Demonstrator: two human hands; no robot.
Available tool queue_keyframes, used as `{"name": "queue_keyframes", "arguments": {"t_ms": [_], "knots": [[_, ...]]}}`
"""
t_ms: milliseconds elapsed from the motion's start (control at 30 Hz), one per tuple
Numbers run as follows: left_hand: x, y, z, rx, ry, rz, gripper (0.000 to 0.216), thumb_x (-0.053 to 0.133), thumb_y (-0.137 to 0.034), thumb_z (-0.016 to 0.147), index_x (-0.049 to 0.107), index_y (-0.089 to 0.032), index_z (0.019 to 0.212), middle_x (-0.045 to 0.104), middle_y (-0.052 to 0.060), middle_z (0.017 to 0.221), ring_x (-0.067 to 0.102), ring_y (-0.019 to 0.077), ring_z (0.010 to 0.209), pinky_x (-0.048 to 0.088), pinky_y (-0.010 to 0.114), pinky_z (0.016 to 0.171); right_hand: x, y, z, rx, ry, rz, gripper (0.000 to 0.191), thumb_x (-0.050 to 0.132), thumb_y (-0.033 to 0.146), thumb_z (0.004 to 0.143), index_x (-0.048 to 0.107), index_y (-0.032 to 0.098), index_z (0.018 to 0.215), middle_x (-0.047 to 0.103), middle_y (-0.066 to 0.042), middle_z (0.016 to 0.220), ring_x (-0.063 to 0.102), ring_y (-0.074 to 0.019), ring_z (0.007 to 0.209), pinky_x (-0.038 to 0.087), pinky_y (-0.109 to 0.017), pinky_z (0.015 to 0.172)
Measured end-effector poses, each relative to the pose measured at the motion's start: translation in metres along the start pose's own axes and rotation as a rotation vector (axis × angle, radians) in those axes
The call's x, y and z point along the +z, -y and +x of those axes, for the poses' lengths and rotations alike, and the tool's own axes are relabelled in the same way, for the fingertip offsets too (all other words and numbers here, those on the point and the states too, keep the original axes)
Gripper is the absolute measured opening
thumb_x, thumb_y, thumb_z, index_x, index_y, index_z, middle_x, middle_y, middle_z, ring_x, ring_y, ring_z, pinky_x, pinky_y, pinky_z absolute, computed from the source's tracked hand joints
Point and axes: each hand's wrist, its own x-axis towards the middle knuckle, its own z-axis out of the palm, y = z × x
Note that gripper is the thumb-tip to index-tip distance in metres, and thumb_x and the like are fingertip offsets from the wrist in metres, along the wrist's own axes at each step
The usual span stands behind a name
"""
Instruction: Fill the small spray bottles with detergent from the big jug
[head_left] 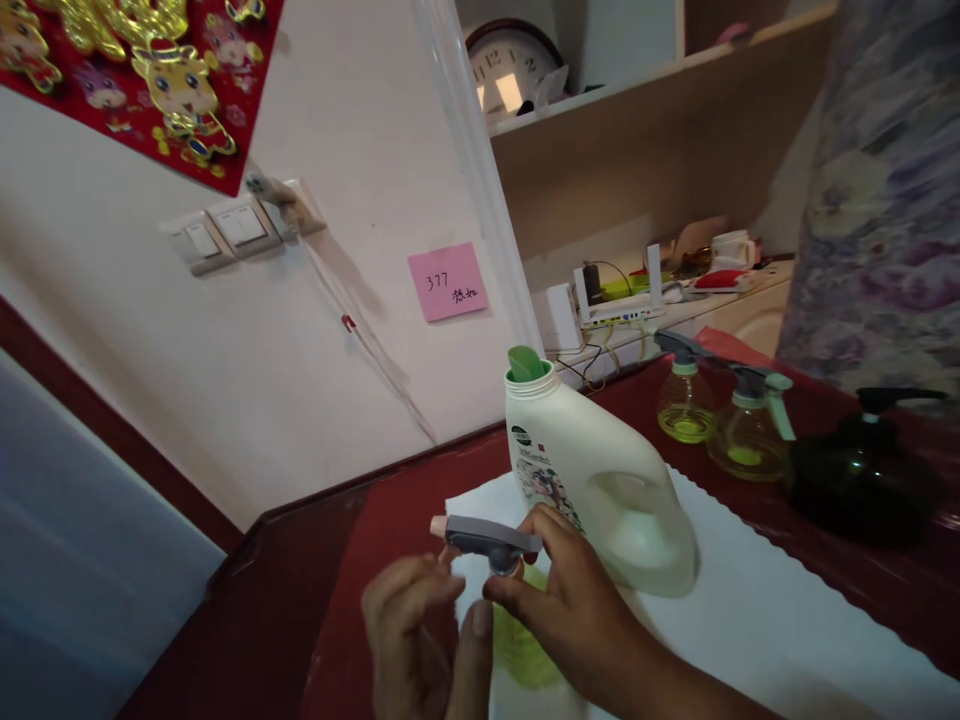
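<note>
A small spray bottle (pixel 525 640) with a grey trigger head and yellow-green liquid stands on a white cloth (pixel 757 620) in front of me. My right hand (pixel 570 600) is wrapped round its neck just under the grey head. My left hand (pixel 420 630) touches the front of the head near the nozzle, fingers curled. Just behind stands a large white detergent jug (pixel 607 480) with its cap off and a green spout showing.
Two clear spray bottles (pixel 686 395) (pixel 750 425) and a dark one (pixel 862 470) stand on the dark red table (pixel 390 520) at the right. A floral curtain (pixel 885 180) hangs at the far right. The wall holds switches (pixel 225 230) and a pink note (pixel 448 282).
</note>
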Motion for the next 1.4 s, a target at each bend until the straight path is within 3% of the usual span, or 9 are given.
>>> {"name": "queue_keyframes", "arguments": {"t_ms": [67, 200, 400, 500, 667, 900, 1167, 1267, 1400], "knots": [[-0.010, -0.003, 0.023, 0.158, 0.163, 0.231, 0.024, 0.059, -0.021, 0.093, 0.061, -0.030, 0.116, 0.053, 0.005, 0.111, 0.052, 0.0264, 0.106, 0.044, 0.044, 0.092, 0.002, -0.002, 0.001, -0.003, -0.013, 0.024, 0.024, 0.066, 0.032, 0.078, 0.044, 0.021, 0.076, 0.052, -0.002, 0.086, 0.049, -0.0228, 0.084, 0.036, -0.035, 0.074], [-0.013, -0.001, 0.043, 0.357, 0.386, 0.527, 0.037, 0.059, -0.031, 0.095, 0.062, -0.034, 0.132, 0.058, 0.007, 0.099, 0.058, 0.0243, 0.082, 0.048, 0.039, 0.068, 0.005, -0.004, 0.002, -0.015, -0.046, -0.007, 0.022, 0.063, 0.027, 0.079, 0.042, 0.021, 0.077, 0.051, -0.004, 0.087, 0.048, -0.0237, 0.084, 0.036, -0.037, 0.075], [-0.004, -0.008, 0.052, 0.373, 0.534, 0.526, 0.025, 0.057, -0.023, 0.094, 0.068, -0.023, 0.116, 0.064, 0.014, 0.119, 0.069, 0.0299, 0.094, 0.063, 0.045, 0.072, 0.004, -0.006, 0.002, -0.034, -0.050, -0.019, 0.019, 0.058, 0.013, 0.072, 0.042, 0.021, 0.077, 0.050, -0.004, 0.089, 0.048, -0.0239, 0.086, 0.036, -0.038, 0.076], [-0.004, -0.014, 0.062, 0.415, 0.595, 0.518, 0.022, 0.051, -0.017, 0.095, 0.068, -0.022, 0.108, 0.071, 0.010, 0.110, 0.073, 0.0270, 0.092, 0.064, 0.047, 0.079, 0.008, -0.007, 0.002, -0.026, -0.067, -0.014, 0.021, 0.061, 0.015, 0.073, 0.041, 0.021, 0.077, 0.050, -0.003, 0.088, 0.047, -0.0236, 0.085, 0.035, -0.038, 0.075], [-0.006, -0.014, 0.067, 0.424, 0.618, 0.447, 0.020, 0.052, -0.019, 0.096, 0.066, -0.025, 0.109, 0.071, 0.004, 0.105, 0.073, 0.0202, 0.090, 0.063, 0.038, 0.083, 0.011, -0.006, 0.002, -0.005, -0.089, 0.016, 0.026, 0.065, 0.013, 0.070, 0.041, 0.021, 0.075, 0.050, -0.001, 0.085, 0.047, -0.0216, 0.082, 0.036, -0.036, 0.074], [-0.011, -0.006, 0.064, 0.375, 0.634, 0.470, 0.024, 0.057, -0.022, 0.096, 0.067, -0.028, 0.117, 0.070, 0.006, 0.108, 0.071, 0.0211, 0.094, 0.061, 0.037, 0.086, -0.005, 0.005, 0.001, -0.102, 0.026, 0.036, 0.015, 0.064, 0.006, 0.078, 0.059, 0.019, 0.082, 0.054, 0.000, 0.089, 0.051, -0.0203, 0.091, 0.038, -0.036, 0.084], [-0.011, -0.007, 0.066, 0.352, 0.638, 0.423, 0.023, 0.059, -0.021, 0.095, 0.068, -0.029, 0.115, 0.069, 0.005, 0.106, 0.070, 0.0201, 0.091, 0.060, 0.033, 0.082, -0.008, 0.003, 0.003, -0.060, 0.019, 0.018, 0.022, 0.075, 0.010, 0.076, 0.055, 0.018, 0.080, 0.051, 0.001, 0.089, 0.049, -0.0202, 0.090, 0.036, -0.035, 0.082], [-0.011, -0.007, 0.067, 0.338, 0.641, 0.420, 0.025, 0.059, -0.020, 0.095, 0.068, -0.030, 0.116, 0.069, 0.004, 0.107, 0.070, 0.0201, 0.092, 0.060, 0.033, 0.081, -0.010, 0.005, 0.003, -0.092, 0.075, 0.007, 0.017, 0.071, 0.006, 0.078, 0.061, 0.019, 0.082, 0.051, 0.001, 0.089, 0.050, -0.0197, 0.090, 0.037, -0.035, 0.083], [-0.012, -0.005, 0.066, 0.344, 0.640, 0.422, 0.023, 0.060, -0.022, 0.095, 0.068, -0.029, 0.115, 0.068, 0.004, 0.108, 0.070, 0.0204, 0.092, 0.060, 0.032, 0.077, -0.009, 0.005, 0.006, -0.090, 0.070, -0.008, 0.022, 0.069, 0.003, 0.075, 0.053, 0.018, 0.074, 0.048, 0.001, 0.083, 0.047, -0.0188, 0.085, 0.036, -0.034, 0.079]]}}
